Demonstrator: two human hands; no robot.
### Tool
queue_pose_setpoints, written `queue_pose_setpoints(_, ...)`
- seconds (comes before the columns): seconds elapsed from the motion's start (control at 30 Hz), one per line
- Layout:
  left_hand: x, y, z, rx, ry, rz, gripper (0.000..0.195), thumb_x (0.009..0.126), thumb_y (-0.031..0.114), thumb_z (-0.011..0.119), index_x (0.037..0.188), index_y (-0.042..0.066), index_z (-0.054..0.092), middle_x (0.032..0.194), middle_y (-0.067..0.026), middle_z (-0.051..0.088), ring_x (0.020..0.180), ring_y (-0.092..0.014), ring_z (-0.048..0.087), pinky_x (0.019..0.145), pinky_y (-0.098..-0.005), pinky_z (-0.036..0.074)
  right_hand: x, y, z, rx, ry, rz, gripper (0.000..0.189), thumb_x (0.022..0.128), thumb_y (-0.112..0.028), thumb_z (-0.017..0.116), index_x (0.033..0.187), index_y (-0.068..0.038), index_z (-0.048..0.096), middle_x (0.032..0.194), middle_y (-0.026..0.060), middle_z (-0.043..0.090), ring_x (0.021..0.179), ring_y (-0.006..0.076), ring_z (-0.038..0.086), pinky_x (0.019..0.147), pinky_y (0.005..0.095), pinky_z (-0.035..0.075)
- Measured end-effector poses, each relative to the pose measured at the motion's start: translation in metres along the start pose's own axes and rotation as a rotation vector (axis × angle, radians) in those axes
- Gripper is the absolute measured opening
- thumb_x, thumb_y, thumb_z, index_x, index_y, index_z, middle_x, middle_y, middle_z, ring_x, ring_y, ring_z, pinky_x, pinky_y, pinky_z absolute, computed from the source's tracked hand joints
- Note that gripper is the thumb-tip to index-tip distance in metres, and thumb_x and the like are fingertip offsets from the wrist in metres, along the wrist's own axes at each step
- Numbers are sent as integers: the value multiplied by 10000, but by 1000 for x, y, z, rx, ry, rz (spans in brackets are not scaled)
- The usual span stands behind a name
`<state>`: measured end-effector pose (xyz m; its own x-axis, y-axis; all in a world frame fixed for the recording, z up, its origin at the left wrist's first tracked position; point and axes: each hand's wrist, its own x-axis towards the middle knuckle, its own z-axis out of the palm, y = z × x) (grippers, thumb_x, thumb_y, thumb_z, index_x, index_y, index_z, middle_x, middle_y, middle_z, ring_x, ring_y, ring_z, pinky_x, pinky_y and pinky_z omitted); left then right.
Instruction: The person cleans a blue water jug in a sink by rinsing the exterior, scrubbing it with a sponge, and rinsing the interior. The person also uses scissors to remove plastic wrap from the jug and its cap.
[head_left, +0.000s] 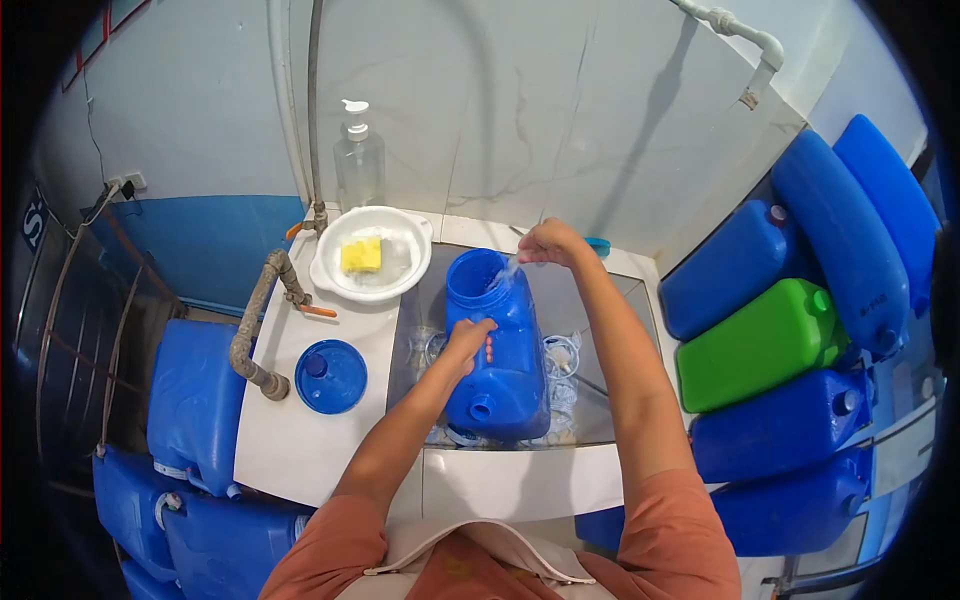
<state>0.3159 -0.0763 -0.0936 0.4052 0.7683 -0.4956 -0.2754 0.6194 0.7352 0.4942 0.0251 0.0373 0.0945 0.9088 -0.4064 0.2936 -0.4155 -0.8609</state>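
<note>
A blue plastic water jug (517, 390) lies tilted in a grey sink basin, its wide round mouth (478, 274) facing away from me. A small spout (481, 407) on it is uncapped, nearest to me. My left hand (471, 343) grips the handle moulded into the jug's upper side. Just to the right of the wide mouth is my right hand (551, 241), fingers bent. Clear, whitish water (508, 271) runs from beside those fingers into the mouth; whether the fingers hold anything cannot be seen. On the left of the counter lies a round blue lid (330, 390), with a small cap on it.
A white basin (321, 274) with suds holds a yellow sponge (361, 256). Behind it stands a pump bottle (360, 169). A rusty pipe (247, 337) rises at the counter's left. Blue jugs and a green jug (750, 349) line the right side; more blue jugs (196, 397) stand lower left.
</note>
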Motion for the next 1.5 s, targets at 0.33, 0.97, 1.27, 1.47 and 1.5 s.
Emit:
queue_pose_setpoints(0.33, 24, 10, -28, 903, 105, 560, 273, 805, 248, 618, 876, -3, 538, 641, -113, 531, 558, -247, 556, 501, -396, 472, 9, -16, -3, -113, -252, -43, 124, 814, 1, 516, 828, 96, 594, 762, 157, 603, 689, 254, 638, 678, 338, 570)
queue_pose_setpoints(0.97, 48, 44, 60, 1607, 104, 1000, 471, 857, 448, 509, 1001, -1, 525, 865, -183, 630, 815, -373, 601, 749, -465, 466, 5, -5, -12, -173, -210, -299, 109, 712, -23, 479, 717, 1, 585, 617, 82, 548, 510, 152, 509, 464, 274, 424)
queue_pose_setpoints(1.27, 12, -14, 28, 1210, 509, 632, 508, 962, 399, 302, 902, -62, 507, 744, -298, 588, 733, -459, 582, 667, -520, 455, 4, 30, 0, -915, -417, -721, 431, 744, -150, 547, 1119, 60, 570, 1059, 248, 602, 980, 313, 600, 874, 357, 466)
queue_pose_setpoints(1.47, -7, -31, 55, 1152, 161, 642, 429, 969, 332, 323, 979, -41, 535, 881, -256, 615, 870, -413, 597, 765, -470, 451, -26, 112, -4, -1034, -25, -1384, 674, 653, -323, 694, 1213, -3, 499, 814, 128, 550, 789, 291, 539, 673, 396, 381)
queue_pose_setpoints(1.5, -20, -34, 57, 1088, 70, 667, 433, 967, 347, 327, 1027, -28, 536, 915, -225, 618, 891, -374, 596, 790, -449, 447, -31, 118, -14, -1048, -14, -1404, 674, 653, -323, 694, 1213, -3, 499, 814, 128, 550, 789, 291, 539, 673, 396, 381)
